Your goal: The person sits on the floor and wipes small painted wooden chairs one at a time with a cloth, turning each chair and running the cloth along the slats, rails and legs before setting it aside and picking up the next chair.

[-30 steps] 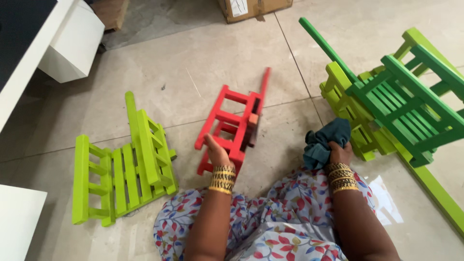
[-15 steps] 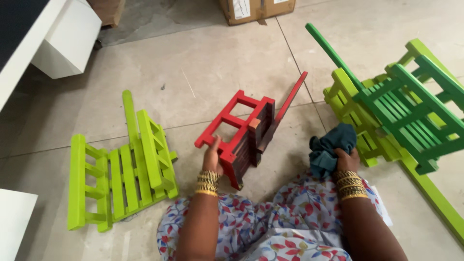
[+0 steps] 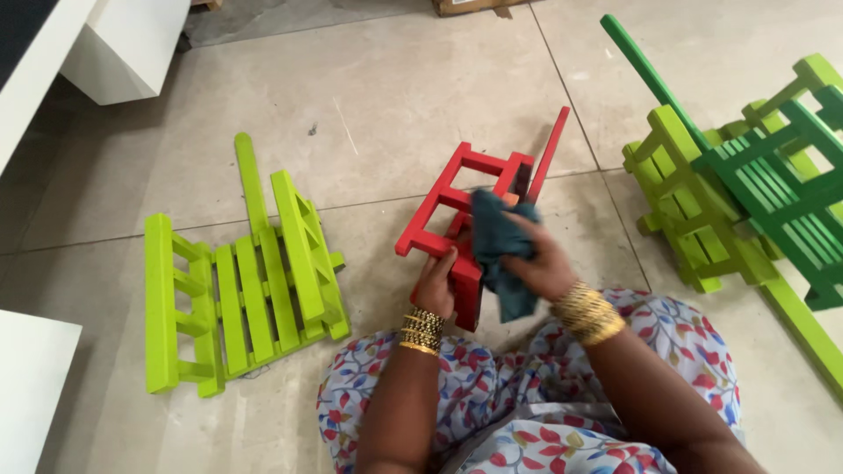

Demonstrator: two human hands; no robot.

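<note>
A small red wooden chair (image 3: 457, 202) lies tipped on the tiled floor in front of my lap. My left hand (image 3: 436, 285) grips its lower frame near my knee. My right hand (image 3: 540, 262) holds a dark teal cloth (image 3: 502, 250) pressed against the chair's slats. Gold bangles ring both wrists. The cloth hides part of the chair's middle.
A lime green slatted chair (image 3: 237, 281) lies flat on the floor to the left. Stacked lime green (image 3: 680, 197) and dark green chairs (image 3: 777, 189) lie at the right. White furniture (image 3: 118, 44) stands at the upper left, a white surface (image 3: 31, 386) at the lower left.
My right hand has carried the teal cloth from the floor at the right onto the red chair. The chair has been turned and held steady by my left hand.
</note>
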